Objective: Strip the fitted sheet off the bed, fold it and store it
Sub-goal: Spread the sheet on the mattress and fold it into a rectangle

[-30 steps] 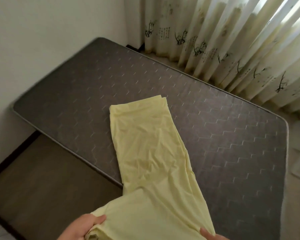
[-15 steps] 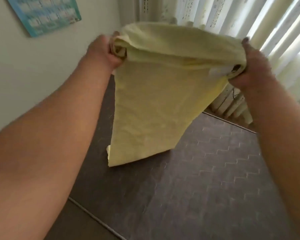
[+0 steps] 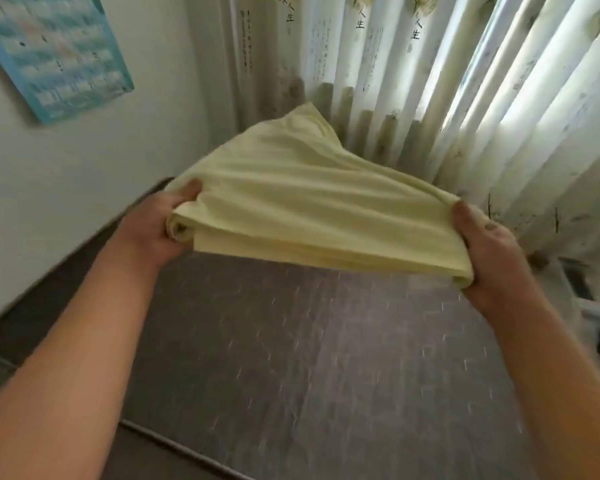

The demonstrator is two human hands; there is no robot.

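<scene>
The pale yellow fitted sheet [image 3: 305,199] is folded into a long band and floats in the air, stretched out away from me over the bare grey quilted mattress [image 3: 319,368]. My left hand [image 3: 160,223] grips its near left corner. My right hand [image 3: 489,251] grips its near right corner. The sheet's far end is lifted toward the curtain and touches nothing. The mattress under the sheet is hidden.
A pleated white curtain [image 3: 430,81] with printed writing hangs behind the bed. A white wall with a blue poster [image 3: 52,53] runs along the left. Dark floor [image 3: 146,455] shows at the mattress's near left edge. Blurred furniture stands at the right.
The sheet lay along the mattress, then both hands raised it high so it hung down. Now the hands have come lower and forward, and the sheet billows out flat.
</scene>
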